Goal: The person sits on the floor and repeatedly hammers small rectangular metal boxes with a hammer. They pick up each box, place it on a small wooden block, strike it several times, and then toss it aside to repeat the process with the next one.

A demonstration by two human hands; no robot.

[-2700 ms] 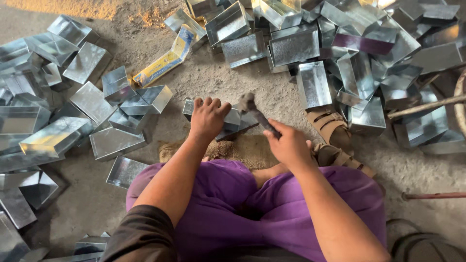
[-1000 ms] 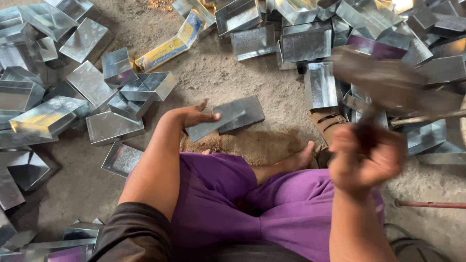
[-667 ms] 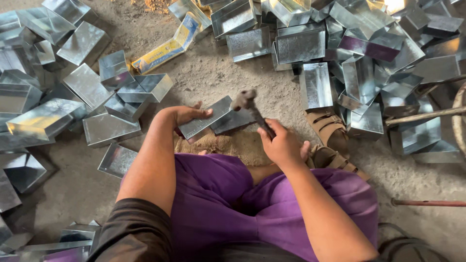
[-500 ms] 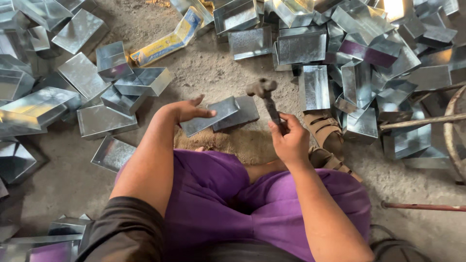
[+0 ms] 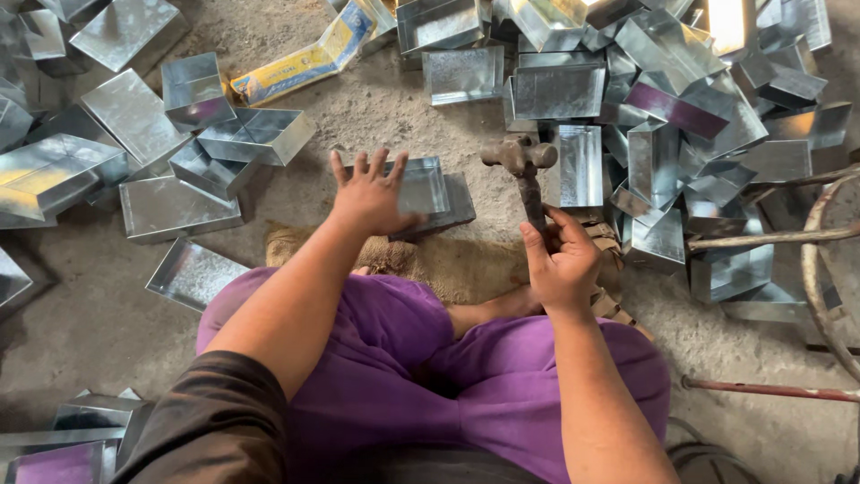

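The left hand [image 5: 369,193] covers the near-left part of the shallow metal tray [image 5: 428,186], so that corner is unseen. A second tray [image 5: 457,204] beneath it shows only an edge. The hammer [image 5: 521,166] handle vanishes inside the right hand [image 5: 563,260].

Silvery grey, with a faint mottled sheen, on the metal tray [image 5: 428,190] under the left hand [image 5: 369,195]. Dark rusty brown on the hammer [image 5: 522,170] in the right hand [image 5: 563,263]. Bright purple on the trousers [image 5: 466,367]; dark charcoal on the sleeve [image 5: 210,421]. Yellow with a blue panel on the long carton [image 5: 305,58]. Dull tan on the sackcloth [image 5: 448,264]. Pale dusty grey across the floor [image 5: 90,314]. Purple and orange reflections in the heaped silver boxes [image 5: 681,108]. Rust red along the rod [image 5: 770,390].
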